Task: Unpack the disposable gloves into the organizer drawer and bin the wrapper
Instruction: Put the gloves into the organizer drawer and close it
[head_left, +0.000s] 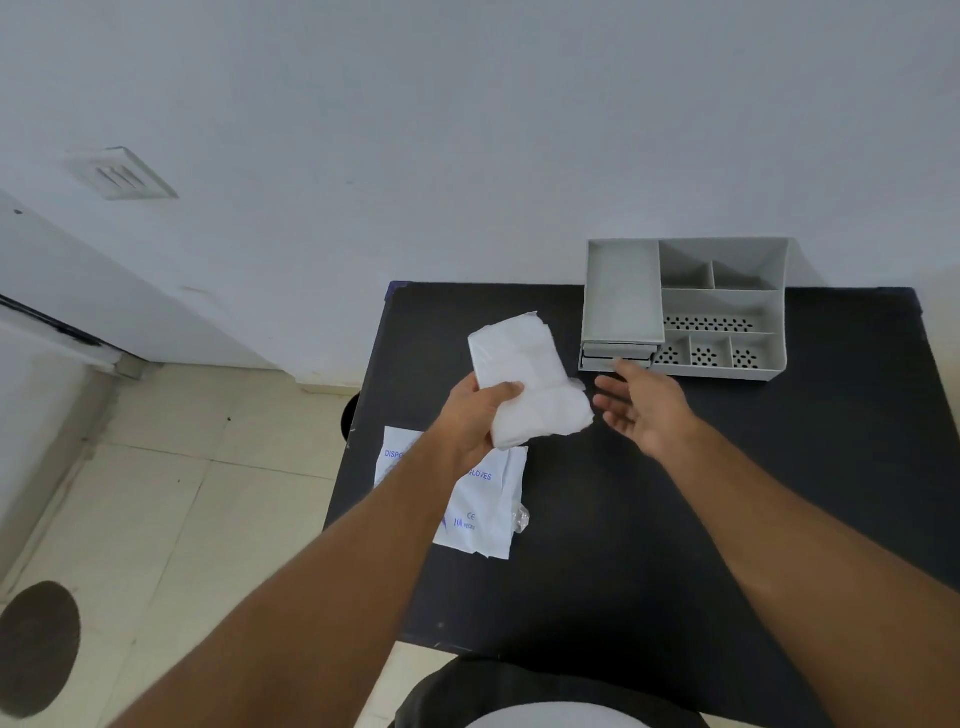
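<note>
My left hand (475, 415) grips a folded stack of white disposable gloves (524, 374) above the black table (649, 493). Below that hand lies the white wrapper (483, 506) with blue lettering, flat near the table's left edge and partly hidden by my forearm. My right hand (641, 410) hovers open, palm turned left, just right of the gloves, its fingertips close to the shut drawers (615, 358) at the front left of the grey organizer (727, 301). The organizer stands at the table's back right against the wall.
The organizer has an open tray on top at the left and several perforated compartments to the right. A dark round object (350, 415) peeks out beside the table's left edge. Tiled floor (208, 467) lies to the left, with a dark round shape (36, 644) on it.
</note>
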